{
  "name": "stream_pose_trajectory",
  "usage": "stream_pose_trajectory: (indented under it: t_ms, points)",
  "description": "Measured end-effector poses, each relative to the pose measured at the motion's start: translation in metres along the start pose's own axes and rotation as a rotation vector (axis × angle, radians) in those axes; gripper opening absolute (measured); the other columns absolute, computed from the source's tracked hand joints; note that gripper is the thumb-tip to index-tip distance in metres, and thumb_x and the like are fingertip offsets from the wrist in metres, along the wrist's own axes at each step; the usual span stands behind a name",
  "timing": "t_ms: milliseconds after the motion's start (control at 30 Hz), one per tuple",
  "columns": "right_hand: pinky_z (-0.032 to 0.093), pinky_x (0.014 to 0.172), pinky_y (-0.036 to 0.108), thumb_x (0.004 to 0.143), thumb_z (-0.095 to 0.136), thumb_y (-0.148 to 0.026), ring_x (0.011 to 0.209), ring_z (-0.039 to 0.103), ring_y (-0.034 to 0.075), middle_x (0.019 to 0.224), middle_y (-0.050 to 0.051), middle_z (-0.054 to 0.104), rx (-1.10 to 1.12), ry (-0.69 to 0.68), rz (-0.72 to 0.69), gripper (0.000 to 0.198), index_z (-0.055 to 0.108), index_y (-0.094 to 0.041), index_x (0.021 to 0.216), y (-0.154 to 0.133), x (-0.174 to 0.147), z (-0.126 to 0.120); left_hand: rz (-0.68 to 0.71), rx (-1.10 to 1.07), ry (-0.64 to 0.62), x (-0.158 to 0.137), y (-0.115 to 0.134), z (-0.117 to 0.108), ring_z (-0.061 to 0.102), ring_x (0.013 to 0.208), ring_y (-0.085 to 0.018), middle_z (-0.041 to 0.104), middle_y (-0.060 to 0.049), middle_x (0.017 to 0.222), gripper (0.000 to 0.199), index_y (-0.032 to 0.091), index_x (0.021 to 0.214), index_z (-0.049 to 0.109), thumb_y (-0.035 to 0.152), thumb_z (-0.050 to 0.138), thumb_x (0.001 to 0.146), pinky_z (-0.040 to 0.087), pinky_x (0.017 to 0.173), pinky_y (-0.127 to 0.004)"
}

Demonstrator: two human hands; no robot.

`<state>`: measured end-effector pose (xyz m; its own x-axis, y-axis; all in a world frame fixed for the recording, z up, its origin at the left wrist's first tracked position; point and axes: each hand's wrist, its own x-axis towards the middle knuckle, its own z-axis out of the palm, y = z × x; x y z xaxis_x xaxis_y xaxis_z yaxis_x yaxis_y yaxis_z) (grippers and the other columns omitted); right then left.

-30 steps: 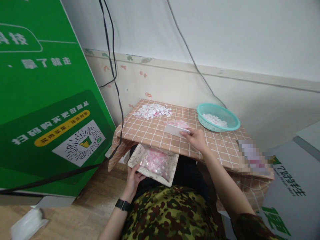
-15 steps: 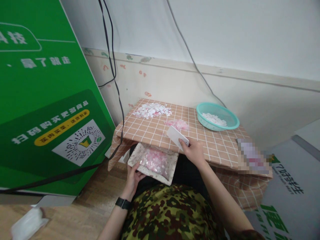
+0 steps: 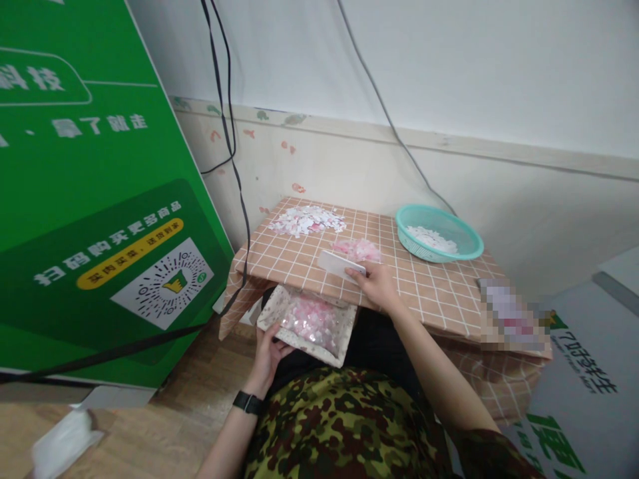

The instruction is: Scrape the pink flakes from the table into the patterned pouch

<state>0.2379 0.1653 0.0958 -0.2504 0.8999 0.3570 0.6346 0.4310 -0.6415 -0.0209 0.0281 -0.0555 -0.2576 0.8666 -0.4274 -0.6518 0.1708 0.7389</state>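
Observation:
My left hand grips the near left edge of a speckled, shallow tray, held tilted below the table's front edge. Inside it lie many small pink and clear pieces. Over the tabletop, my right hand is closed on one end of a flat white rectangular card-like piece; its exact kind I cannot make out. Just behind that piece is a small pile of pink translucent pieces. Farther back on the left spreads a heap of white and pink flat bits.
A turquoise basket with white pieces stands at the back right of the checked-cloth table. A blurred-out flat object lies at the right edge. Dark cables hang at the left, before a green printed cabinet.
My right hand has shifted slightly left and up, and the white piece has turned flatter, its far end moving left. My left hand and the tray stay nearly still; the view has shifted slightly.

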Motion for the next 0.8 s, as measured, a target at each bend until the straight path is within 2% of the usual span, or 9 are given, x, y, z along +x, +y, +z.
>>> stream_pose_trajectory:
  t_ms: [200,333,433,567,800]
  points:
    - [0.032,0.055,0.029,0.092,0.059,-0.048,0.055,0.049,0.015,0.058,0.001,0.059,0.034,-0.002,-0.018,0.039,0.066,-0.019,0.067,0.003,-0.002,-0.003,0.008,0.016,-0.007,0.000,0.000,0.000,0.074,0.084,-0.026,0.063,-0.015,0.132,0.064,0.031,0.141,0.042,0.037,0.071,0.085,0.061,0.079,-0.053]
    - [0.035,0.055,0.028,0.093,0.060,-0.049,0.056,0.052,0.015,0.061,0.001,0.064,0.081,-0.073,-0.019,0.038,0.075,-0.018,0.079,0.003,-0.008,-0.004,0.014,0.026,-0.010,-0.001,0.000,0.000,0.074,0.086,-0.026,0.061,-0.016,0.138,0.067,0.032,0.143,0.040,0.037,0.071,0.085,0.061,0.079,-0.053]
    - [0.037,0.056,0.028,0.094,0.060,-0.047,0.057,0.056,0.016,0.063,0.002,0.066,0.077,-0.043,-0.055,0.035,0.078,-0.018,0.086,0.002,-0.010,-0.003,0.010,0.034,0.003,-0.002,0.001,0.002,0.074,0.086,-0.026,0.061,-0.016,0.139,0.069,0.033,0.144,0.039,0.037,0.071,0.084,0.061,0.078,-0.053]
    - [0.037,0.055,0.028,0.094,0.061,-0.044,0.053,0.057,0.016,0.060,0.002,0.066,0.048,-0.037,-0.087,0.033,0.079,-0.018,0.085,-0.001,-0.017,-0.001,0.010,0.029,-0.004,-0.003,0.002,0.002,0.074,0.086,-0.026,0.061,-0.015,0.139,0.069,0.033,0.145,0.038,0.037,0.071,0.084,0.062,0.078,-0.053]
    - [0.042,0.057,0.028,0.094,0.061,-0.046,0.058,0.063,0.017,0.072,0.004,0.075,0.119,-0.100,-0.119,0.033,0.080,-0.019,0.090,-0.013,-0.037,-0.006,0.009,0.038,-0.007,0.000,-0.001,-0.001,0.074,0.086,-0.027,0.060,-0.016,0.139,0.066,0.033,0.144,0.038,0.037,0.069,0.086,0.062,0.077,-0.053]
